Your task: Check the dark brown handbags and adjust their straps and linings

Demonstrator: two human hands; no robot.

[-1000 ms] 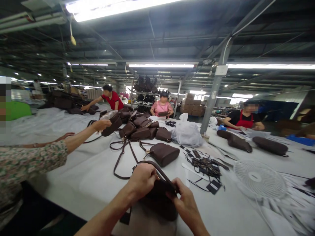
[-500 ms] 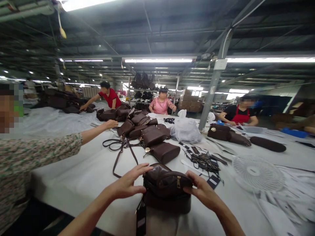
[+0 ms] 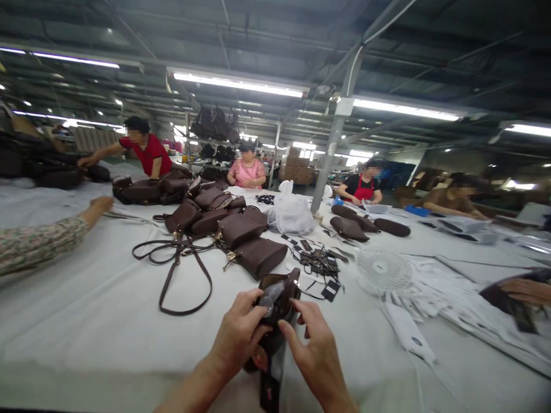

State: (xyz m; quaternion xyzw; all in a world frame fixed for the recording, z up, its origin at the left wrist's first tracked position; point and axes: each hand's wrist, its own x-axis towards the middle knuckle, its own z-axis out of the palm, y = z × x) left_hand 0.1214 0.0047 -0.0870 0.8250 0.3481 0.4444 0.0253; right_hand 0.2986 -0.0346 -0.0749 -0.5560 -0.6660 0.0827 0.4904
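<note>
A dark brown leather bag [image 3: 278,295] stands on end just above the white table [image 3: 86,321], turned so its narrow side faces me. My left hand [image 3: 239,335] grips it from the left with the fingers wrapped around its body. My right hand [image 3: 316,355] is at its right side, fingers spread and touching it. A black hang tag [image 3: 270,390] dangles below the bag between my wrists.
A heap of matching brown bags [image 3: 224,223] with long straps [image 3: 172,269] lies beyond. Black tags [image 3: 318,264], a white fan [image 3: 383,269] and a plastic bag [image 3: 290,215] lie to the right. A neighbour's patterned sleeve [image 3: 38,244] reaches in from the left. Several workers stand at the far side.
The bag went from lying flat between both hands to standing on end in my left hand. My view swung right and down. The neighbour's arm drew back to the left.
</note>
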